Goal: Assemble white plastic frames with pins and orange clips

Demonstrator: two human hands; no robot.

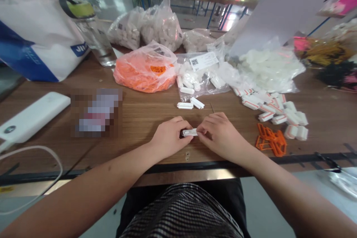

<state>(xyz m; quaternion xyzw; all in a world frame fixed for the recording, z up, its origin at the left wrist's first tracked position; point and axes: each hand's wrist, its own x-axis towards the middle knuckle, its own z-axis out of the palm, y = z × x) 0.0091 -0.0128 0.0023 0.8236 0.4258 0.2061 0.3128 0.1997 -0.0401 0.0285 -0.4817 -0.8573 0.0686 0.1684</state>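
Note:
Low over the table's front part, my left hand (170, 137) grips one end of a small white plastic piece (190, 132) with dark marks on its upper face. The fingers of my right hand (219, 134) pinch the other end of the same piece. Just beyond my hands lie two loose white plastic pieces (185, 105). To the right, several orange plastic frames (272, 140) lie in a small heap. Behind them is a pile of white pieces (275, 106), many with an orange band around them.
A bag of orange parts (145, 72) and a clear labelled bag of white pieces (202, 76) stand behind. Farther right sits a bag of pale parts (269, 65). At left are a water bottle (95, 37), a white power bank (33, 117) with a cable, and a blurred-out object (96, 111).

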